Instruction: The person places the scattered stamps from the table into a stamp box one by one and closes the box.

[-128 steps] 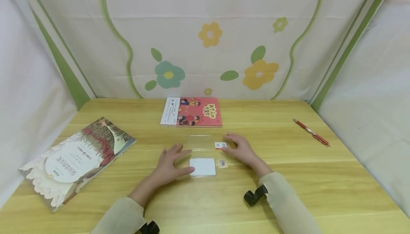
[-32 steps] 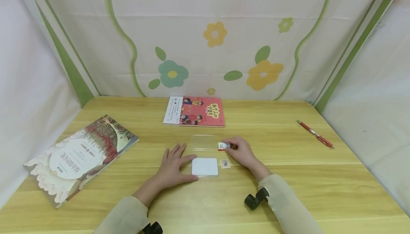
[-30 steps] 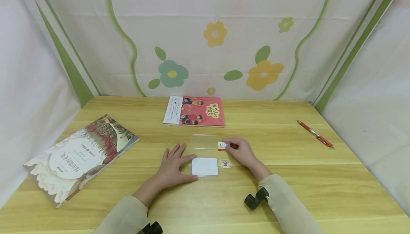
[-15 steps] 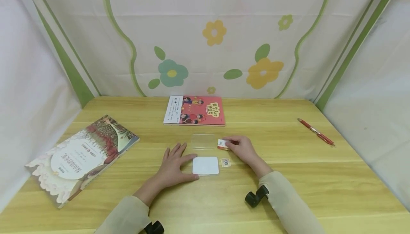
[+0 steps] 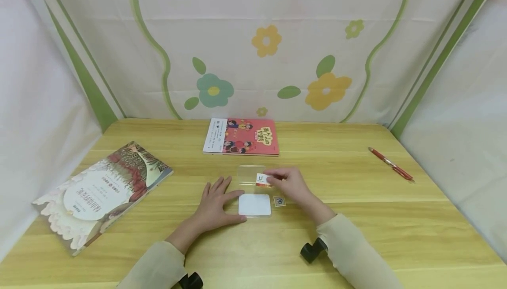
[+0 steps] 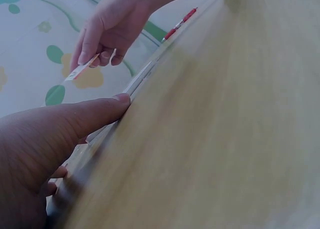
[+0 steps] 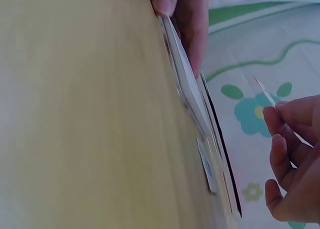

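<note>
My right hand [image 5: 291, 185] pinches a small white card [image 5: 261, 179] with a dark U-shaped mark and a red-orange lower edge. The card is lifted, above the right part of a flat clear plastic lid [image 5: 247, 173]. In the right wrist view, thumb and forefinger hold the thin card by one edge. My left hand [image 5: 211, 207] holds a shallow clear case with white cards [image 5: 255, 204] in it, thumb at the near edge and forefinger at the far edge. The other left fingers spread on the table. A small square stamp-like card [image 5: 279, 201] lies right of the case.
A red book [image 5: 249, 137] lies behind the lid. To the left is a larger illustrated book [image 5: 103, 196]. A red pen [image 5: 391, 164] lies at the far right of the wooden table [image 5: 356, 236]. Flowered curtain cloth [image 5: 222, 38] stands around the table's back and sides.
My right hand has picked the white-and-red card off the table and carried it left over the clear lid. Earlier, my left thumb moved from the case's left side to its near edge.
</note>
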The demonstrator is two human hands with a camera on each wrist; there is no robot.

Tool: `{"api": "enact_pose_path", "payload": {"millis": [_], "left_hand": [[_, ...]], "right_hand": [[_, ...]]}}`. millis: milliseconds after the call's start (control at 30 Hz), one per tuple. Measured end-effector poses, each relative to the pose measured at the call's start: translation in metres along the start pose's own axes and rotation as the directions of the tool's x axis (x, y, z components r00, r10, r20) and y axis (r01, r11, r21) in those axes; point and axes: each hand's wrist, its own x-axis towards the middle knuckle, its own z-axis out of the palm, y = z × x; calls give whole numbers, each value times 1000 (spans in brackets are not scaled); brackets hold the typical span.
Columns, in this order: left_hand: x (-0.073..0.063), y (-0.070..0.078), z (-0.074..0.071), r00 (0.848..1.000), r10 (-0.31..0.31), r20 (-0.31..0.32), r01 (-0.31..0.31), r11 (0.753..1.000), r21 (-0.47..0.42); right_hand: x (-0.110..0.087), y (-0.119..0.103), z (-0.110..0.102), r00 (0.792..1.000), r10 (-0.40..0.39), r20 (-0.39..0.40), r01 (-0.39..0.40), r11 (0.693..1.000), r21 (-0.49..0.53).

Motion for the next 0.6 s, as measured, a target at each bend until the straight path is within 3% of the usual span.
{"api": "enact_pose_path", "payload": {"millis": [267, 400, 600], "left_hand": [[1, 1, -1, 1000, 2, 2, -2, 1000, 12], [1, 0, 0, 1000, -11, 10, 11, 1000, 15], [1, 0, 0, 1000, -19, 17, 18, 1000, 12]], "right_hand": [[-19, -32, 20, 997, -21, 75, 18, 999, 35], [-20, -26, 28, 993, -65, 99, 63, 998, 21], [-15, 4, 40, 989, -74, 125, 77, 997, -24]]}}
